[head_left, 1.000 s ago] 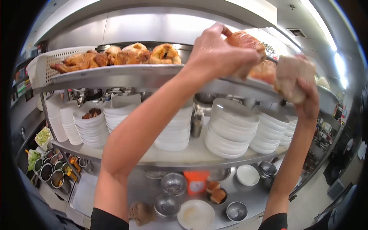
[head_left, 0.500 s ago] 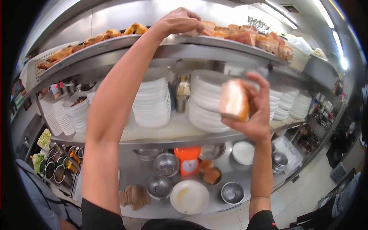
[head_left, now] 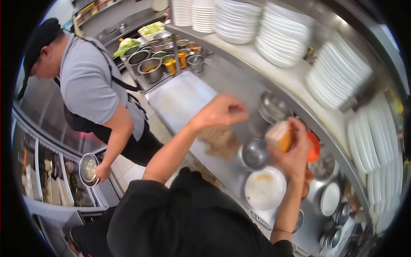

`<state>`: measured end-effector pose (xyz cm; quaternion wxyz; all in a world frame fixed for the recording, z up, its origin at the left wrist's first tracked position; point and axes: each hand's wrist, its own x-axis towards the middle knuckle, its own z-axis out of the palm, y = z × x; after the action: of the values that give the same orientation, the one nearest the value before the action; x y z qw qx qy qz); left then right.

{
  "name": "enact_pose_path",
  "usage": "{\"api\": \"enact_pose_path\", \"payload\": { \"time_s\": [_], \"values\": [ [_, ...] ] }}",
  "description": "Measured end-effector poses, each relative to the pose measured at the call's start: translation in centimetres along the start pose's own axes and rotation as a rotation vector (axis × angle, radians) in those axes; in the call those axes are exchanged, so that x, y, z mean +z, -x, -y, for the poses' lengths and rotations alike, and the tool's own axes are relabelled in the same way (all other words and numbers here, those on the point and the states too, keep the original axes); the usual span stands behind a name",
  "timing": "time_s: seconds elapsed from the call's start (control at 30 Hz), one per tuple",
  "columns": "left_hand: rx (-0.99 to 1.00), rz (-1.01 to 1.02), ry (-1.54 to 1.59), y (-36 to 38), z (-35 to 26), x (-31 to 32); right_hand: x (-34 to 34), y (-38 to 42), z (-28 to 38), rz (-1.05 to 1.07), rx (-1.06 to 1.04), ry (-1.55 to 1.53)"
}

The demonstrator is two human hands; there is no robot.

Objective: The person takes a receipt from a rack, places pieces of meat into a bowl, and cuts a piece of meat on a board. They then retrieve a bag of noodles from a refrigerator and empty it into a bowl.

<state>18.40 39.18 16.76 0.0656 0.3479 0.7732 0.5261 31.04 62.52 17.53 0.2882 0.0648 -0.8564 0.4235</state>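
Observation:
My right hand (head_left: 296,147) is closed round a chunk of roast pork (head_left: 280,136) with a pale cut face and a browned edge, held above the steel counter. My left hand (head_left: 223,111) is in the air between the white cutting board (head_left: 182,100) and a steel bowl, its fingers curled and slightly blurred; I see nothing in them. Below it lies a crumpled brown cloth (head_left: 220,142). Beneath the pork are a steel bowl (head_left: 254,154) and a white plate (head_left: 265,188) with a yellowish stain.
At left, a co-worker (head_left: 92,81) holds a steel bowl of pale pieces (head_left: 89,169) over an open drawer unit. Steel containers (head_left: 150,68) stand beyond the cutting board. Stacked white plates (head_left: 284,34) line the shelf over the counter. An orange scale (head_left: 313,147) sits behind my right hand.
My view has swung left and down. My left hand has come down from the upper tray of meat to above the counter. My right hand still holds the pork.

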Motion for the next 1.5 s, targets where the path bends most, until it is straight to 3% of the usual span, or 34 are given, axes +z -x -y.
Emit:
{"api": "enact_pose_path", "payload": {
  "time_s": [0.07, 0.13, 0.2, 0.23, 0.33, 0.43, 0.57, 0.67, 0.77, 0.87, 1.0, 1.2, 1.3, 1.4, 1.5],
  "values": [
    [-0.224, -0.101, -0.066, 2.3, 7.3, -3.6, 7.1, -0.9, -1.5, 0.161, 0.187, -0.176],
    [-0.427, -0.231, 0.039, 4.6, 14.0, -6.3, 14.4, -1.6, -3.6, 0.269, 0.217, -0.188],
    [-0.549, -0.402, 0.127, 5.3, 16.9, -10.0, 21.3, -2.4, -4.4, 0.35, 0.276, -0.174],
    [-0.607, -0.483, 0.177, 5.2, 18.5, -11.6, 24.7, -2.8, -5.5, 0.399, 0.25, -0.12],
    [-0.585, -0.606, 0.036, 3.3, 24.9, -16.2, 33.8, -4.7, -6.5, 0.418, 0.462, -0.058],
    [-0.577, -0.691, 0.006, -0.1, 29.5, -20.5, 41.5, -6.9, -7.1, 0.273, 0.513, -0.045],
    [-0.567, -0.775, 0.063, -2.9, 31.7, -22.5, 48.3, -6.1, -9.3, -0.023, 0.313, -0.072],
    [-0.63, -0.72, 0.076, -1.5, 32.3, -22.8, 49.3, -2.4, -10.7, -0.036, 0.158, -0.019],
    [-0.663, -0.682, 0.056, 1.7, 35.2, -23.6, 45.3, 0.1, -9.4, 0.077, 0.151, -0.009],
    [-0.799, -0.672, 0.163, 5.7, 33.9, -24.2, 43.1, 2.4, -12.9, 0.111, 0.382, -0.465],
    [-0.875, -0.696, 0.15, 10.1, 32.8, -23.0, 39.7, -2.4, -13.6, 0.36, 0.318, -0.228],
    [-0.972, -0.65, 0.197, 12.4, 33.3, -20.4, 40.6, -9.4, -12.5, 0.718, -0.194, 0.058],
    [-0.898, -0.696, 0.234, 10.5, 33.9, -21.0, 43.2, -9.7, -13.9, 0.835, -0.57, 0.101],
    [-0.815, -0.703, 0.166, 7.4, 35.9, -24.0, 44.1, -10.9, -15.4, 1.101, -0.414, 0.205],
    [-0.672, -0.712, -0.152, 4.1, 40.0, -28.3, 43.2, -11.7, -11.5, 1.047, -0.04, 0.48]
  ]
}}
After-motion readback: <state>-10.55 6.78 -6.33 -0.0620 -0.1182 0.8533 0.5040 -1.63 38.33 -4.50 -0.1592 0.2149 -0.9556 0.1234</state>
